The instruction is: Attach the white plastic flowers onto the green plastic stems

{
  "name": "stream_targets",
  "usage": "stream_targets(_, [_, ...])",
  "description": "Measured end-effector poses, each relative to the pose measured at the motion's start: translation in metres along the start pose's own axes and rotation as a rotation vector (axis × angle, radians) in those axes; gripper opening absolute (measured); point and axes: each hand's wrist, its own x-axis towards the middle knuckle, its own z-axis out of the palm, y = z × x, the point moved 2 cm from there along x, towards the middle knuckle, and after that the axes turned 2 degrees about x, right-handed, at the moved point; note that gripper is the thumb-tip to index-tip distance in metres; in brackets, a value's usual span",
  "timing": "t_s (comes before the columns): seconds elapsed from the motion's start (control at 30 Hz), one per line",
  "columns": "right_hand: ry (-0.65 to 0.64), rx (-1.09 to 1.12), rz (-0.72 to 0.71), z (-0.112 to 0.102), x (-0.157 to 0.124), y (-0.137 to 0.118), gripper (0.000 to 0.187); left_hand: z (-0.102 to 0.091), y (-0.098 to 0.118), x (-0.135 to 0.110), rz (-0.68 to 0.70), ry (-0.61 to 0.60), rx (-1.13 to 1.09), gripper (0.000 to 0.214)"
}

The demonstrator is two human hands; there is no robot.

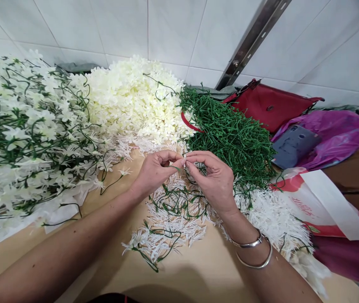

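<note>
My left hand (157,170) and my right hand (212,176) meet above the wooden table (198,269), fingertips pinched together. Between them is a thin green plastic stem (177,168) with a small white piece at its tip. The left hand pinches the stem; the right hand's fingers press on the white tip. Under the hands lies a loose heap of white spiky flower centres and green stems (176,210). My right wrist wears two silver bangles (255,252).
Finished white flower sprays (25,134) fill the left. A mound of cream petals (135,99) sits at the back, beside a pile of green stems (230,134). A red bag (270,105), a phone (293,145) on purple plastic and a red-white bag (318,202) lie right.
</note>
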Motion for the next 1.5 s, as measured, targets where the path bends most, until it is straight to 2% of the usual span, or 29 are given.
stream_targets(0.33, [0.014, 0.006, 0.022, 0.002, -0.001, 0.001, 0.011, 0.002, 0.003, -0.001, 0.038, 0.009, 0.056, 0.015])
stream_targets(0.67, [0.019, -0.036, 0.014, 0.006, -0.003, 0.0, 0.011, 0.005, 0.007, -0.002, 0.009, 0.014, 0.051, 0.011])
stream_targets(1.03, [-0.016, 0.251, 0.317, 0.007, -0.001, 0.008, 0.005, 0.005, 0.006, 0.0, -0.016, 0.028, 0.008, 0.014])
stream_targets(1.2, [-0.01, 0.273, 0.345, 0.008, 0.0, 0.008, 0.005, 0.007, 0.006, 0.0, -0.063, 0.047, -0.046, 0.014])
stream_targets(1.33, [0.01, 0.301, 0.326, 0.01, -0.002, 0.008, 0.005, 0.008, 0.006, -0.002, -0.081, 0.08, -0.018, 0.009])
stream_targets(1.5, [0.013, 0.359, 0.373, 0.012, -0.003, 0.012, 0.004, 0.008, 0.009, -0.003, -0.087, 0.083, 0.003, 0.008])
